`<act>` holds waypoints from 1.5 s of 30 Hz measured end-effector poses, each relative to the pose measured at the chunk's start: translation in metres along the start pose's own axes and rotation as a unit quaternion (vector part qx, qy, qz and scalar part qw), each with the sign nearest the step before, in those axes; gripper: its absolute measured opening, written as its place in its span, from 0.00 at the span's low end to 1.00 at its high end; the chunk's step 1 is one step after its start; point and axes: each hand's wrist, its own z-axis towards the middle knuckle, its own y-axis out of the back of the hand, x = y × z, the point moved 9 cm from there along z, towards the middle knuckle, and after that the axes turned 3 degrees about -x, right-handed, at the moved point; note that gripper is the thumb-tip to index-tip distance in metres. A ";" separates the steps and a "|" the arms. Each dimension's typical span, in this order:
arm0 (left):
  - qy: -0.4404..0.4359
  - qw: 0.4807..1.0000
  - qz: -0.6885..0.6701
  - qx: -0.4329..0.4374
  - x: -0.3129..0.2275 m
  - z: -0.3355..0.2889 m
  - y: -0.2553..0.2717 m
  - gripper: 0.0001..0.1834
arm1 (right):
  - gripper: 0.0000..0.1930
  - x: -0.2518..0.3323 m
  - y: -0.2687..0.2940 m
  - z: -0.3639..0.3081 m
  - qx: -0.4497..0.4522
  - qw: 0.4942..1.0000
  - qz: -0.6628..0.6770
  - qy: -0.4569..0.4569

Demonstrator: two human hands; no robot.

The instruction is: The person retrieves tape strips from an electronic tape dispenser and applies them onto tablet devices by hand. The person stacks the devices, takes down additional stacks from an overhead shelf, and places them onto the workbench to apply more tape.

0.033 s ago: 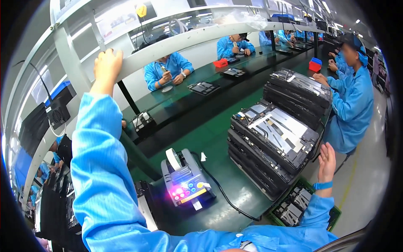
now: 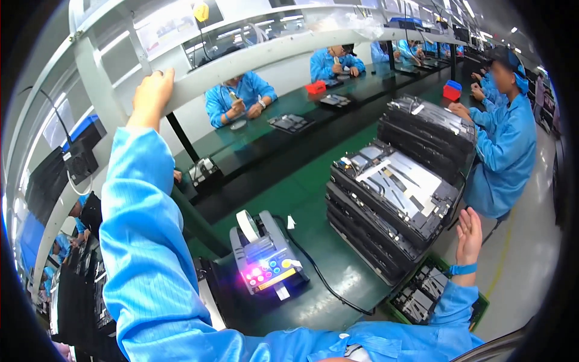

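My left hand (image 2: 153, 95) is raised at the upper left, its fingers curled over the pale metal frame (image 2: 241, 65) that runs above the bench. My right hand (image 2: 468, 235) is held up at the right, fingers stretched and nothing in it, with a blue band at the wrist. Just left of it on the green bench stands a pile of flat black device housings (image 2: 395, 188), silver parts showing in the top one. A grey tape dispenser (image 2: 265, 250) with lit coloured buttons sits in front of me, a short piece of tape sticking out.
Behind the near pile is a second stack of housings (image 2: 429, 123). A green crate (image 2: 479, 311) of similar parts is low by my right arm. A black cable (image 2: 322, 276) crosses the bench. Co-workers in blue sit across the bench, and one person (image 2: 503, 133) is at the right.
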 end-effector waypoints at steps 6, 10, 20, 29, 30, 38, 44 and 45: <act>-0.035 0.992 0.006 0.122 0.009 0.037 -0.038 0.42 | 0.12 0.049 0.044 -0.081 -0.056 0.978 -0.041 0.197; -0.100 0.992 0.041 0.070 -0.015 0.023 -0.023 0.41 | 0.07 0.127 -0.073 -0.201 0.185 0.849 -0.065 0.491; -0.224 0.974 -0.010 0.032 -0.006 0.017 -0.039 0.29 | 0.11 -0.055 -0.373 -0.218 0.421 0.829 -0.314 0.193; -0.214 0.975 0.048 -0.031 -0.045 -0.041 -0.001 0.37 | 0.14 -0.207 -0.426 -0.182 0.494 0.609 -0.580 0.222; -0.205 0.978 0.047 -0.016 -0.044 -0.042 0.000 0.37 | 0.12 -0.201 -0.430 -0.176 0.509 0.643 -0.532 0.212; -0.228 0.972 -0.043 0.034 -0.034 -0.054 0.013 0.43 | 0.04 0.109 -0.477 -0.163 0.328 0.899 0.030 0.287; -0.307 0.925 -0.206 0.090 -0.019 -0.108 0.061 0.36 | 0.08 0.239 -0.558 -0.174 0.148 0.802 -0.005 0.579; -0.337 0.917 -0.193 0.094 -0.016 -0.123 0.077 0.34 | 0.07 0.254 -0.567 -0.184 0.136 0.781 -0.015 0.609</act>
